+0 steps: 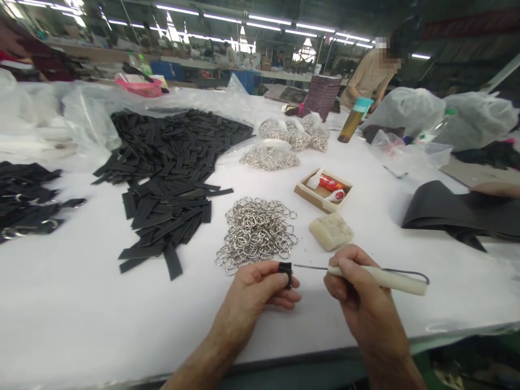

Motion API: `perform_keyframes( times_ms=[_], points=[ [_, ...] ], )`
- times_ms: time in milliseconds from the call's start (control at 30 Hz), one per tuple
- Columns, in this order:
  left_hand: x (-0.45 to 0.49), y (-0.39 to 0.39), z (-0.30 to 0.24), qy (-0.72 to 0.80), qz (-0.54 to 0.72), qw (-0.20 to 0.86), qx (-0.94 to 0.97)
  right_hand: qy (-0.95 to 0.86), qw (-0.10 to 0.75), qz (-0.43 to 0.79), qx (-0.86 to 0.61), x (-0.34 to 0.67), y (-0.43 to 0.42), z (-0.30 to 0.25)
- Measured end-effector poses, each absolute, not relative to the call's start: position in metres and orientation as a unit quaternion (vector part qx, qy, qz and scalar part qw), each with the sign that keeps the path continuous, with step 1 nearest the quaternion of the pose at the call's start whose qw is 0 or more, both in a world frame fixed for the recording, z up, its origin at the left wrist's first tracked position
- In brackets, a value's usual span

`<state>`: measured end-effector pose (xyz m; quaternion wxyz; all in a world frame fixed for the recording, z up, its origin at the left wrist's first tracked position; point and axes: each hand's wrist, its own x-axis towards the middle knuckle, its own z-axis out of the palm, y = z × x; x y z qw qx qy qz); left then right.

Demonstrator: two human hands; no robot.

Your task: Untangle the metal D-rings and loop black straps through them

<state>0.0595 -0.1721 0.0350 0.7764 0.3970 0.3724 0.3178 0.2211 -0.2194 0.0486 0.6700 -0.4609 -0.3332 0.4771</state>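
My left hand point(260, 290) pinches a small folded black strip point(285, 274) between thumb and fingers. My right hand point(361, 287) is wrapped round the thick pale handle of a thin-rod tool point(400, 280). The slim dark rod points left, its tip close to the strip; I cannot tell whether they touch. A dark cord or wire loops at the handle's back end. Just beyond my left hand lies a heap of metal D-shaped rings point(258, 230). A yellowish, wax-like block point(331, 231) sits beyond my right hand.
Loose black strips point(170, 211) spread in a large pile at left. Bags of rings point(270, 157) lie behind the heap, near a small box point(303, 193) holding a red tube. A bottle point(354, 122) stands farther back. Black sheet material point(455, 211) lies right. A co-worker point(371, 78) stands across the table.
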Motion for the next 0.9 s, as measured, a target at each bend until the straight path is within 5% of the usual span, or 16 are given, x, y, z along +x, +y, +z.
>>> perform_keyframes(
  times_ms=[900],
  points=[
    [0.06,-0.171,0.038,0.349,0.271,0.804,0.398,-0.378,0.613,0.513,-0.467,0.221,-0.211,0.04]
  ],
)
